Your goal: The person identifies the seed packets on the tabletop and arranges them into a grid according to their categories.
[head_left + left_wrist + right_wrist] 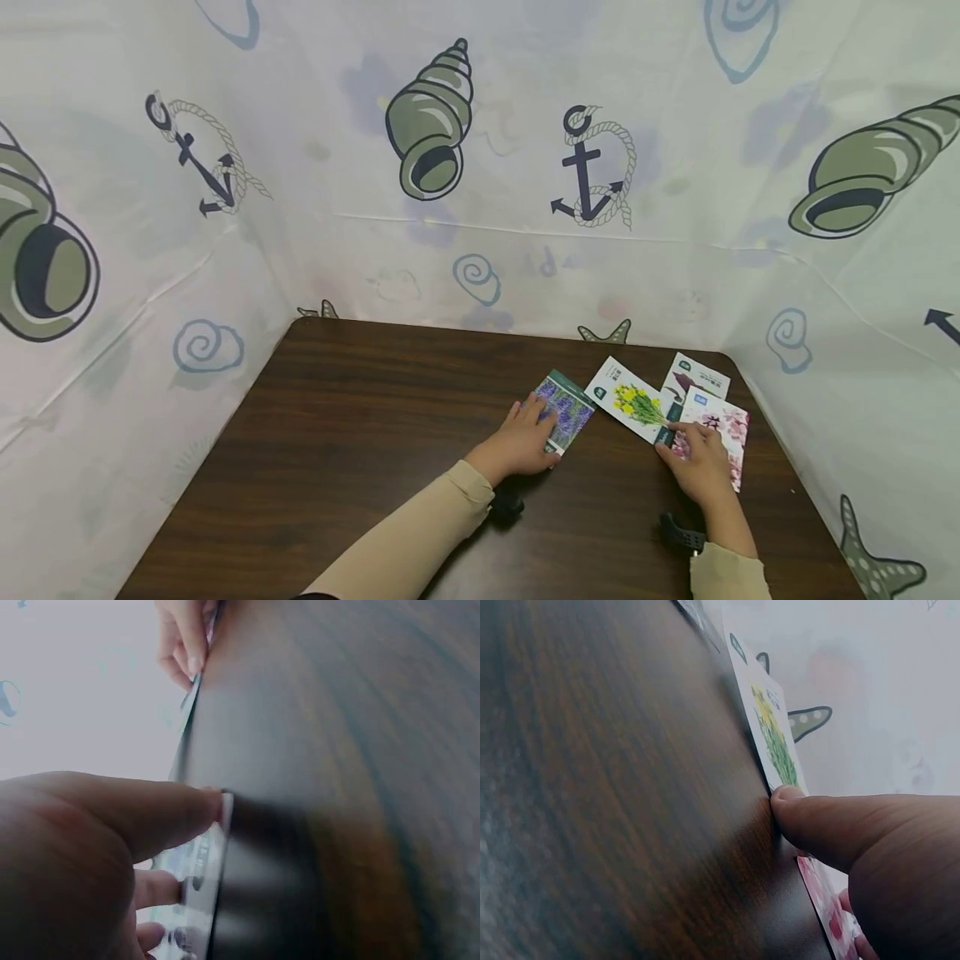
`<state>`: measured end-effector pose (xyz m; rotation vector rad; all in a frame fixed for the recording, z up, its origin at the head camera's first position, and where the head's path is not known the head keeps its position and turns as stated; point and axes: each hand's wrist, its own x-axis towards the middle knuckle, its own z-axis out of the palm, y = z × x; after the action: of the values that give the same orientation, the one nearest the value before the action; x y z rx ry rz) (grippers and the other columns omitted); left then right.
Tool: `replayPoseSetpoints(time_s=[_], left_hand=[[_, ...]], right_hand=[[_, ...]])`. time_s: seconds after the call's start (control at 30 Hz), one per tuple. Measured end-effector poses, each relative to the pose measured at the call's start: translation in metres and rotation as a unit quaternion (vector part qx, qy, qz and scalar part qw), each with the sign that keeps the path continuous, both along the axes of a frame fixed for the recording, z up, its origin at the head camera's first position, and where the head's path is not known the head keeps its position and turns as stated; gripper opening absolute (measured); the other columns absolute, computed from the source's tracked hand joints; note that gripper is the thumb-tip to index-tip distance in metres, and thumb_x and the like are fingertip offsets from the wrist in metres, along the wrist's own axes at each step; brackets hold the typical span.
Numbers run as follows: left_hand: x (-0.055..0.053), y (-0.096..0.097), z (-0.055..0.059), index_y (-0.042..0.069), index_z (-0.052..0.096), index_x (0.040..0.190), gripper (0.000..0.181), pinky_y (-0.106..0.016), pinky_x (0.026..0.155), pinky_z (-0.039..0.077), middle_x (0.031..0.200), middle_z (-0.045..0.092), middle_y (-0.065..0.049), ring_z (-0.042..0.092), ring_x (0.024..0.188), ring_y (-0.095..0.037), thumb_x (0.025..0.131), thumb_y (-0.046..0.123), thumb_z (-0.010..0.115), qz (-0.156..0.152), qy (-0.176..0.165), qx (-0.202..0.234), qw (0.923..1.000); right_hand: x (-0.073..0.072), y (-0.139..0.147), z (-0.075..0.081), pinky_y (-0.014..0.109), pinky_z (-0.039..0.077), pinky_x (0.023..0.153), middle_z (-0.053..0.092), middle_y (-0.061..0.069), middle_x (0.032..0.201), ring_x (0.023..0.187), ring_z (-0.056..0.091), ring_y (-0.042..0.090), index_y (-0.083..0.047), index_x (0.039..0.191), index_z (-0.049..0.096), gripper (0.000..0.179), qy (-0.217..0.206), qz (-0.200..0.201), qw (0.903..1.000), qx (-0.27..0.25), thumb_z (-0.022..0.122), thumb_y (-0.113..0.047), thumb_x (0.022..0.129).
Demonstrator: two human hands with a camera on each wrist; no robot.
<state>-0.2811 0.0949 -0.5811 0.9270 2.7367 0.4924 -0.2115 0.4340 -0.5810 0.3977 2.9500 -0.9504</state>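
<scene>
A card with purple flowers (572,407) lies on the table under my left hand (521,442). My left fingers rest spread on its face, and the thumb touches its near edge. At right, my right hand (701,467) pinches the lower end of a card with yellow flowers (626,398) between thumb and index finger. My other right fingers lie over a pink-blossom card (735,425), partly hiding it. Behind that one is a white card with a dark purple flower (705,377), partly covered. The right wrist view shows the thumb (810,817) against the yellow-flower card's edge.
The dark wood table (360,417) has a back edge close to a white curtain (517,275) printed with shells, anchors and starfish. Black straps with small devices sit at both wrists, the left device (506,508) low beside the sleeve.
</scene>
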Motion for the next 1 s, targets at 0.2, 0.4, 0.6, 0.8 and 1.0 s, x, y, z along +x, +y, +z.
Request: replayPoseSetpoints(time_s=[0.2,0.4,0.6,0.8,1.0], left_hand=[[0.004,-0.005,0.009,0.005,0.039,0.169,0.079,-0.051,0.14,0.021,0.183,0.021,-0.014,0.017,0.172,-0.032,0.108,0.048,0.065,0.001,0.006,-0.009,0.9999],[-0.001,-0.012,0.009,0.006,0.034,0.171,0.081,-0.051,0.141,0.017,0.183,0.017,-0.015,0.014,0.172,-0.033,0.11,0.049,0.062,0.011,0.003,-0.006,0.9999],[-0.005,-0.023,0.011,0.004,0.032,0.172,0.077,-0.053,0.141,0.015,0.183,0.015,-0.018,0.011,0.172,-0.035,0.111,0.04,0.061,0.025,-0.023,0.008,0.9994],[-0.012,-0.033,0.007,0.002,0.03,0.172,0.076,-0.054,0.141,0.013,0.184,0.012,-0.019,0.008,0.173,-0.035,0.109,0.034,0.06,0.036,-0.044,0.032,0.9978],[-0.025,-0.045,-0.009,0.004,0.03,0.172,0.078,-0.056,0.141,0.01,0.184,0.009,-0.017,0.005,0.173,-0.035,0.109,0.039,0.059,0.048,-0.039,0.052,0.9967]], right_hand=[[0.001,0.002,-0.001,0.082,0.025,0.123,0.022,0.039,0.168,0.154,0.023,0.064,-0.01,0.157,0.05,0.062,0.002,0.001,1.0,-0.001,0.069,-0.041,0.107],[0.001,0.002,-0.002,0.083,0.024,0.122,0.022,0.039,0.168,0.154,0.022,0.064,-0.01,0.157,0.05,0.061,0.004,0.001,1.0,0.0,0.068,-0.04,0.107],[0.002,0.0,0.001,0.083,0.026,0.121,0.023,0.04,0.166,0.152,0.024,0.064,-0.009,0.157,0.05,0.061,0.008,0.004,1.0,-0.001,0.068,-0.041,0.107],[0.003,0.0,0.002,0.083,0.026,0.122,0.022,0.039,0.167,0.153,0.023,0.063,-0.01,0.157,0.049,0.061,0.006,0.0,1.0,-0.004,0.068,-0.04,0.107],[0.002,-0.001,0.002,0.082,0.024,0.123,0.02,0.039,0.169,0.155,0.02,0.063,-0.01,0.159,0.048,0.063,-0.005,-0.003,0.9999,-0.01,0.067,-0.041,0.107]])
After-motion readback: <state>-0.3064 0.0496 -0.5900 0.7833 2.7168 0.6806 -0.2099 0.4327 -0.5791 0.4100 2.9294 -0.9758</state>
